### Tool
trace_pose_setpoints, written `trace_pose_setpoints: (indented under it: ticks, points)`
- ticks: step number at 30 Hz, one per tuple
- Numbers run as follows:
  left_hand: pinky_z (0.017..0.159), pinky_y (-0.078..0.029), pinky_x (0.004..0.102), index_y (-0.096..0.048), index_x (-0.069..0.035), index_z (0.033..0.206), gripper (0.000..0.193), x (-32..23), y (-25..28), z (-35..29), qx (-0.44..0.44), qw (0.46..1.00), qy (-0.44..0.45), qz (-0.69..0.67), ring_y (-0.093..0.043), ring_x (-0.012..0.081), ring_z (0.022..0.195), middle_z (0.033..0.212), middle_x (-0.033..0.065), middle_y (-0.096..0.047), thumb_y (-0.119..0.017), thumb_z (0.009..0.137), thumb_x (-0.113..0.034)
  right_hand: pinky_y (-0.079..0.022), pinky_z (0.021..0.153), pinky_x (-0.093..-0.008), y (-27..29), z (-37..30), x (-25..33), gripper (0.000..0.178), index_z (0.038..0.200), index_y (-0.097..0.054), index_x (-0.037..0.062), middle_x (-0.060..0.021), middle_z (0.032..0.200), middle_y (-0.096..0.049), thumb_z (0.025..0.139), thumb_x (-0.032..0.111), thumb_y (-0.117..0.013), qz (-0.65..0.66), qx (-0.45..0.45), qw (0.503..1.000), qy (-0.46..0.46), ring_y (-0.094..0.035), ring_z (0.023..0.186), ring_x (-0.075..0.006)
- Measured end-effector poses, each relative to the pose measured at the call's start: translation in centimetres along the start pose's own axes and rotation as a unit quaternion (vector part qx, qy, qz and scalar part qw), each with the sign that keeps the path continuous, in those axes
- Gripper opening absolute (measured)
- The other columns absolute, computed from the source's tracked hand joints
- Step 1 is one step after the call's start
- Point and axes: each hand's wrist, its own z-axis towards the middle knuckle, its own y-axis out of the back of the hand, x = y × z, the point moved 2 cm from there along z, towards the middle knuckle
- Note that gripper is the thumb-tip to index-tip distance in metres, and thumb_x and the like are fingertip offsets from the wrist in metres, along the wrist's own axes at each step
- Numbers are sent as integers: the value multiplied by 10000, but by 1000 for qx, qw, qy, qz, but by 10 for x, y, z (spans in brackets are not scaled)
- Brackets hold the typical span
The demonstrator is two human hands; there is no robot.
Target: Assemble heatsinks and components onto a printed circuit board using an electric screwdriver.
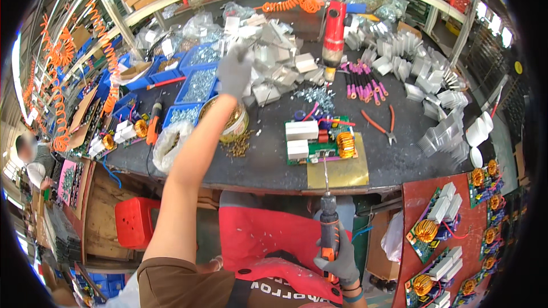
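My gloved left hand (pixel 235 71) reaches far over the bench, at the near edge of a heap of silver metal pieces (pixel 266 92). Blur hides its fingers, so I cannot tell whether it holds one. Low in front of my body, my gloved right hand (pixel 343 263) grips an orange-and-black electric screwdriver (pixel 329 227). The long bit points away from me, its tip at the near edge of a green circuit board (pixel 315 151). White blocks and a copper coil stand on that board, which lies partly on a yellowish sheet (pixel 345 175).
Blue bins (pixel 197 86) of small screws and a tub (pixel 235 128) stand at left. A red driver (pixel 334 31) hangs above the bench. Pliers (pixel 382 125), pink-ended cables (pixel 362 82) and more metal pieces (pixel 431 77) lie right. Finished-looking boards (pixel 434 217) rest on a red surface.
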Motion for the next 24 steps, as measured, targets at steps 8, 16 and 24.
trace_pose_setpoints:
  ticks: [8,16,24]
  points:
    - [995,-492,446,-642,-86,1257,565,22,-75,162,197,912,11,359,-632,330,1153,1283,181,-632,-697,780,-384,-559,769,-301,4,-4,-12,1103,1546,-184,-7,-110,1034,-669,672,84,-851,14,-51,998,-25,-661,874,-147]
    - [1003,-462,383,-585,-60,1334,751,40,-45,191,293,911,33,290,-633,290,1148,1250,209,-650,-813,733,-448,-565,747,-298,12,1,-14,1068,1532,-232,1,-112,977,-679,653,62,-836,-53,-57,997,-27,-664,823,-145]
    - [946,-494,313,-549,15,1339,506,15,38,134,378,903,144,-142,-625,188,1058,1206,99,-637,-696,893,-174,-565,735,-295,-2,5,-16,1053,1528,-237,0,-104,975,-680,655,47,-823,-17,-13,1000,-22,-663,808,-143]
